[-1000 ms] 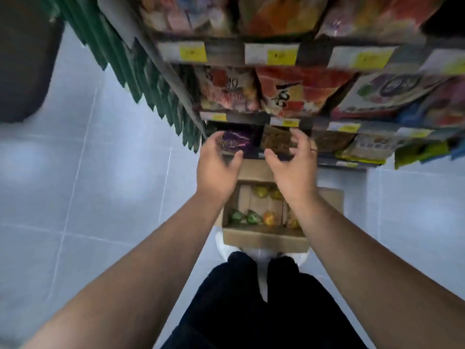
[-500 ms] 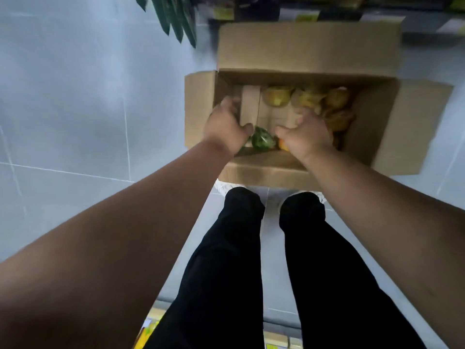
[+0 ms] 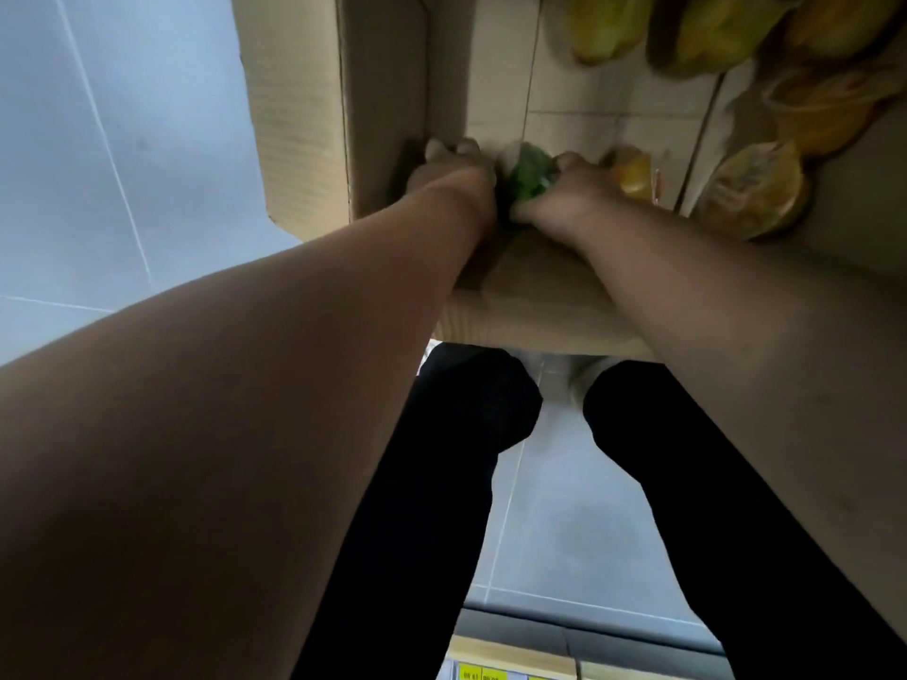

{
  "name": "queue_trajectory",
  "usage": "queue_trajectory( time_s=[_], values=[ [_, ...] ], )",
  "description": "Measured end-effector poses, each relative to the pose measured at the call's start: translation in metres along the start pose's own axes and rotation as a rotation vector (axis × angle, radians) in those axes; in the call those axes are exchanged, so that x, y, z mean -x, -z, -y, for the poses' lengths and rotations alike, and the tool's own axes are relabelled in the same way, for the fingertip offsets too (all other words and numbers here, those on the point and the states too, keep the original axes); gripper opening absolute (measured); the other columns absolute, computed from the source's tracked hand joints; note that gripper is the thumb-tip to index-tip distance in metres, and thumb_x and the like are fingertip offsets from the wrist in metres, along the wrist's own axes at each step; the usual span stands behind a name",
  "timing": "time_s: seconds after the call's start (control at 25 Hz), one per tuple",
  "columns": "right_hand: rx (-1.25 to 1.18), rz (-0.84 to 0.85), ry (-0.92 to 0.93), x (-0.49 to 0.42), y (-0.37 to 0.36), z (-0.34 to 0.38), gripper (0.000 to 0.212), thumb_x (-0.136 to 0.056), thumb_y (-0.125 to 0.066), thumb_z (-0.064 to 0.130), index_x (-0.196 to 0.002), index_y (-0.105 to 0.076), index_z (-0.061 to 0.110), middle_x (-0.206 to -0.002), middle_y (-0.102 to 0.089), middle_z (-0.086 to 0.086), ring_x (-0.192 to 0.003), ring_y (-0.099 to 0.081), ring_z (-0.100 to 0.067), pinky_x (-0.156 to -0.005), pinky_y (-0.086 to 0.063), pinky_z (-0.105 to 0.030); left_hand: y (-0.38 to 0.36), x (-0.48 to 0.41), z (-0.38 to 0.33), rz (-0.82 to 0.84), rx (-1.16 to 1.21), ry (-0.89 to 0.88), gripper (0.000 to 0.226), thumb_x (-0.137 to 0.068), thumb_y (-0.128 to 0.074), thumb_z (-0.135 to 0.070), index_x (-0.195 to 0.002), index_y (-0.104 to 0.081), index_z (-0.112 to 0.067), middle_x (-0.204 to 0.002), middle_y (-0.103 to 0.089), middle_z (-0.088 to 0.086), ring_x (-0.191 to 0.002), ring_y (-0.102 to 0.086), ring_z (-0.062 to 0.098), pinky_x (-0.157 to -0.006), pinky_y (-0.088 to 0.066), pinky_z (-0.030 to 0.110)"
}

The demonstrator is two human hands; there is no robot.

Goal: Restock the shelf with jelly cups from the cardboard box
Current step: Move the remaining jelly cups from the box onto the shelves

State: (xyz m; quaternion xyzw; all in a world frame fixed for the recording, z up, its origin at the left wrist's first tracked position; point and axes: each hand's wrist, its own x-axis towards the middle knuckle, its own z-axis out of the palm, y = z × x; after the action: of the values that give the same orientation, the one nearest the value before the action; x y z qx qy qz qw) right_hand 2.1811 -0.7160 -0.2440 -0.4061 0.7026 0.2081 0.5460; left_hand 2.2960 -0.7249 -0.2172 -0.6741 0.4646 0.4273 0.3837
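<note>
Two black trouser legs stand nearest, with yellow shelf tags behind them at the bottom edge, their digits too blurred to read. Inside the cardboard box, by its near wall, the right grip curls round a green jelly cup. Whether the left grip holds anything I cannot tell, and yellow jelly cups lie beyond.

A green jelly cup, yellow jelly cups, tan box.

Your 2 bare forearms reach forward and down, wrists close together. Your left hand curls its fingers downward; whether they hold anything is hidden. Your right hand wraps round a small green jelly cup.
</note>
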Motion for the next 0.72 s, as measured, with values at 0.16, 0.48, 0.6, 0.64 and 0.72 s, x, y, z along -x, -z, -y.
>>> queue_trajectory(
  time_s=[0.16,0.48,0.6,0.64,0.72],
  values=[
    [-0.091,-0.091,-0.020,-0.034,-0.016,0.006,0.064,-0.080,-0.071,0.027,-0.138,-0.046,0.018,-0.142,-0.046,-0.011,-0.130,-0.044,-0.029,-0.106,-0.041,-0.032,-0.007,-0.023,-0.005,-0.120,-0.056,-0.086,0.046,-0.102,-0.034,-0.014,-0.148,-0.029,-0.008,-0.149,-0.027,0.020,-0.133,-0.036,0.041,-0.102,-0.039,0.047],
    [-0.364,-0.346,0.051,-0.026,0.000,0.011,0.040,-0.071,-0.079,0.029,-0.110,-0.069,0.026,-0.109,-0.060,0.009,-0.104,-0.059,-0.010,-0.096,-0.045,-0.016,0.014,-0.023,0.008,-0.301,0.457,-0.195,0.038,-0.077,-0.075,-0.032,-0.111,-0.058,-0.025,-0.113,-0.048,-0.001,-0.099,-0.054,0.014,-0.093,-0.045,0.025],
    [-0.322,-0.425,0.133,0.028,0.030,0.011,0.044,-0.071,-0.078,0.030,-0.114,-0.067,0.029,-0.102,-0.048,0.015,-0.103,-0.054,-0.007,-0.093,-0.043,-0.014,0.032,0.021,0.010,-0.311,0.640,-0.231,0.029,-0.073,-0.080,-0.031,-0.095,-0.061,-0.026,-0.092,-0.055,-0.013,-0.094,-0.058,0.008,-0.084,-0.048,0.019],
    [-0.315,-0.447,0.159,0.049,0.042,0.013,0.046,-0.069,-0.078,0.032,-0.113,-0.067,0.030,-0.106,-0.051,0.014,-0.105,-0.054,-0.007,-0.094,-0.045,-0.017,0.038,0.040,0.010,-0.303,0.691,-0.237,0.028,-0.072,-0.080,-0.031,-0.094,-0.063,-0.025,-0.089,-0.056,-0.014,-0.092,-0.059,0.007,-0.080,-0.048,0.015],
    [-0.319,-0.473,0.201,0.097,0.070,0.016,0.046,-0.069,-0.078,0.032,-0.114,-0.067,0.030,-0.109,-0.051,0.013,-0.110,-0.054,-0.010,-0.098,-0.044,-0.021,0.053,0.086,0.011,-0.295,0.815,-0.259,0.029,-0.068,-0.083,-0.034,-0.089,-0.064,-0.026,-0.094,-0.062,-0.009,-0.090,-0.062,0.007,-0.070,-0.051,0.009]
  ],
)
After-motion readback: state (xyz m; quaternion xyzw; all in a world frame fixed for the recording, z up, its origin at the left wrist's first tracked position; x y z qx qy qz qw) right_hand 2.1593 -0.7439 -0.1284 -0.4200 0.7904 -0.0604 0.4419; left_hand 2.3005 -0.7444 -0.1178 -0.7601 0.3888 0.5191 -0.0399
